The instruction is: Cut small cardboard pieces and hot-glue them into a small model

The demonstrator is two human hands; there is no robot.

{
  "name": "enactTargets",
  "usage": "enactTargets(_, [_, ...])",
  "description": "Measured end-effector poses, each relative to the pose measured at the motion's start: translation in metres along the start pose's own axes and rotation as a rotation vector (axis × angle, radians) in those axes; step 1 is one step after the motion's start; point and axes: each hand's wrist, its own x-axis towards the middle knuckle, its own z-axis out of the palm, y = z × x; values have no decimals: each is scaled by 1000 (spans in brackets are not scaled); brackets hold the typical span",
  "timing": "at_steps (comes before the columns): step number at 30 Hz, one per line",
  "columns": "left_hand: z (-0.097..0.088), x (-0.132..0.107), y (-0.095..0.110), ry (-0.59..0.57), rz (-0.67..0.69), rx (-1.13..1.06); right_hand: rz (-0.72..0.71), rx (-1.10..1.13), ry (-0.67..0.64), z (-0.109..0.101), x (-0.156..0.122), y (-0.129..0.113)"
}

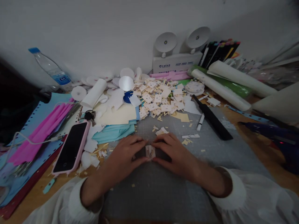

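Between my two hands, low over the grey cutting mat [163,193], is a small folded piece of pale paper [150,151]. My left hand [127,152] pinches its left side with thumb and fingertips. On the opposite side my right hand [174,152] pinches it the same way. Fine detail of the folds is blurred. Just beyond my fingers lies a white paper scrap [162,131]. Farther back is a heap of small cream paper pieces [161,99] with dark dots.
Left of my hands are a pink-cased phone [71,147], pink sheets [44,130], teal paper [114,132] and keys [89,115]. To the right lie a black bar-shaped object [212,118], a white-capped pen [200,123] and paper rolls [221,90]. A water bottle [50,67] leans by the wall.
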Motion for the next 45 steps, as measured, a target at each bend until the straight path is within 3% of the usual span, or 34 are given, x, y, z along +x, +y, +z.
enactTargets(18, [5,4,4,88,34,-71,-2,-5,16,0,-1,-1])
enactTargets(34, [-2,7,2,-19,86,-33,4,-7,10,-2,1,-1])
enactTargets(45, [6,7,-11,36,64,-114,19,-14,-1,-3,2,-1])
